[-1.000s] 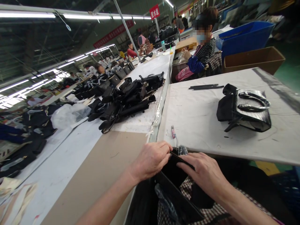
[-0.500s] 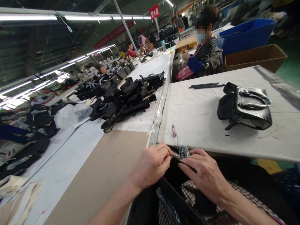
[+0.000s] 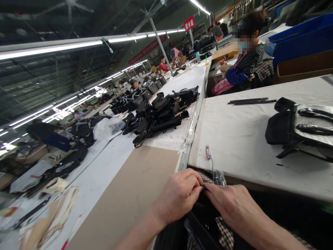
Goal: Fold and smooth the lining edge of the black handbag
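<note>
Factory hall (image 3: 65,74) behind, pale worktop (image 3: 234,139) centre right. Black bag (image 3: 200,224) bottom centre: soft, part glossy, partly hidden by hands. Left hand (image 3: 179,192), right hand (image 3: 234,203) at top edge, fingers (image 3: 195,181) pinched tight on it. Plastic-wrapped loop (image 3: 219,177) just beyond.

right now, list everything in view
black item: one, black, bottom centre
checked cloth: count unclear, brown-white, bottom centre
snips: one, red, right table
strips: two, black, right table
bag: one, silver-black, right table
heap: many pieces, black, on left table
plastic: one, clear, beside heap
bin: one, blue, upper right
box: one, brown, beside bin
co-worker: one near, striped top, beyond right table
distant people: several, blurred, background
left hand: one, bare, pinching black item
right hand: one, bare, touching black item
</note>
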`<action>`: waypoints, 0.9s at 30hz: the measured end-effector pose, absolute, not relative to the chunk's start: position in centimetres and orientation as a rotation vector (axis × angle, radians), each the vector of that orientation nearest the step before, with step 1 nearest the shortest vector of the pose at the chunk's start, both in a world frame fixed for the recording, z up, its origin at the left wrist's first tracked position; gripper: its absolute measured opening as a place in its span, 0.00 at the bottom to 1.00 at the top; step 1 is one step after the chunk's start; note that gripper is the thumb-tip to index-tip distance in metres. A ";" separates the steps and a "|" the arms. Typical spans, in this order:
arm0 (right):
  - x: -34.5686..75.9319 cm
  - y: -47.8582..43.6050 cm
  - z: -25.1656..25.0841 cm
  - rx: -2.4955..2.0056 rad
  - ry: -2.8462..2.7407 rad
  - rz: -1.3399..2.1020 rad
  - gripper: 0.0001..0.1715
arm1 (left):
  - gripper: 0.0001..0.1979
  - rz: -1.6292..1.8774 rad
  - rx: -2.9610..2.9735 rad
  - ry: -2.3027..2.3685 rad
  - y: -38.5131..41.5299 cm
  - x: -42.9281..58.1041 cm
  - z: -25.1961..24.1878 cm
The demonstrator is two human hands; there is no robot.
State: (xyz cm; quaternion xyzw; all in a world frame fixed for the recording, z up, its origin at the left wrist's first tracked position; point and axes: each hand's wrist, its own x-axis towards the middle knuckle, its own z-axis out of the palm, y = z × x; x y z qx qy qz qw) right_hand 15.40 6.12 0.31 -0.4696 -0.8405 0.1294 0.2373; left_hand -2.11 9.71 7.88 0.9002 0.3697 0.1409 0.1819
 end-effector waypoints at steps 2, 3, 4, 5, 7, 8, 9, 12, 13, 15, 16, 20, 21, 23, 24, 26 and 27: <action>15.2 5.9 0.0 -1.303 -2.293 0.310 0.14 | 0.07 0.348 2.543 1.078 9.8 -2.2 8.3; 15.1 5.8 -0.2 -1.313 -2.280 0.301 0.14 | 0.07 0.326 2.545 1.093 9.8 -2.3 8.5; 15.1 5.7 -0.3 -1.324 -2.265 0.302 0.13 | 0.07 0.310 2.545 1.108 9.8 -2.4 8.6; 15.1 5.7 -0.4 -1.333 -2.250 0.311 0.13 | 0.08 0.300 2.541 1.126 9.8 -2.5 8.8; 15.2 5.6 -0.5 -1.357 -2.226 0.338 0.13 | 0.09 0.290 2.525 1.156 9.9 -2.8 9.1; 15.3 5.6 -0.5 -1.367 -2.218 0.355 0.13 | 0.09 0.286 2.520 1.164 9.9 -3.0 9.2; 15.4 5.6 -0.5 -1.375 -2.211 0.372 0.14 | 0.09 0.278 2.519 1.162 10.0 -3.1 9.3; 15.5 5.7 -0.5 -1.364 -2.193 0.391 0.15 | 0.07 0.265 2.540 1.103 10.2 -3.3 9.5; 15.5 5.7 -0.6 -1.352 -2.181 0.380 0.15 | 0.07 0.279 2.547 1.081 10.2 -3.3 9.6; 15.5 5.7 -0.7 -1.327 -2.157 0.338 0.18 | 0.07 0.332 2.560 1.049 10.3 -3.2 9.4; 15.6 5.7 -0.8 -1.316 -2.151 0.323 0.19 | 0.07 0.363 2.567 1.043 10.3 -3.1 9.3; 15.9 5.8 -0.7 -1.303 -2.179 0.360 0.21 | 0.07 0.468 2.546 1.074 10.5 -2.8 8.6; 16.1 5.8 -0.6 -1.303 -2.184 0.380 0.21 | 0.08 0.489 2.523 1.088 10.5 -2.7 8.5; 16.3 5.8 -0.3 -1.301 -2.180 0.410 0.22 | 0.08 0.517 2.464 1.115 10.7 -2.6 8.3; 16.4 5.8 -0.2 -1.298 -2.174 0.421 0.22 | 0.08 0.525 2.433 1.126 10.7 -2.5 8.3; 16.4 5.8 -0.2 -1.296 -2.159 0.437 0.23 | 0.09 0.530 2.382 1.136 10.9 -2.4 8.4; 16.4 5.7 -0.3 -1.295 -2.154 0.446 0.23 | 0.09 0.527 2.368 1.135 11.0 -2.4 8.5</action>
